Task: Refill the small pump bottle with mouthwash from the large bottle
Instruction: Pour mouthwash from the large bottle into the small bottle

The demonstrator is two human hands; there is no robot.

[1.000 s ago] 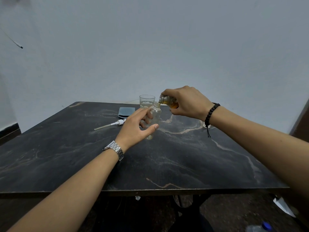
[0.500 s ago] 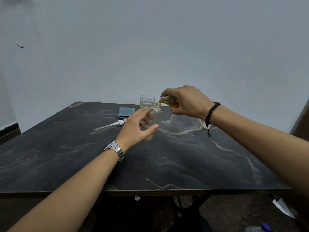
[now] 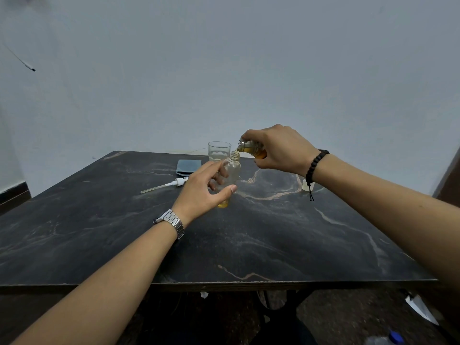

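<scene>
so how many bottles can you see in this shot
3: the small clear bottle upright on the table, gripped by the left hand; the amber-liquid bottle tilted in the right hand; a blue-capped bottle on the floor, partly cropped.

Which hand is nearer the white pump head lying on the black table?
Left. The left hand grips the clear small bottle just right of the white pump head; the right hand tilts the amber bottle farther right.
</scene>
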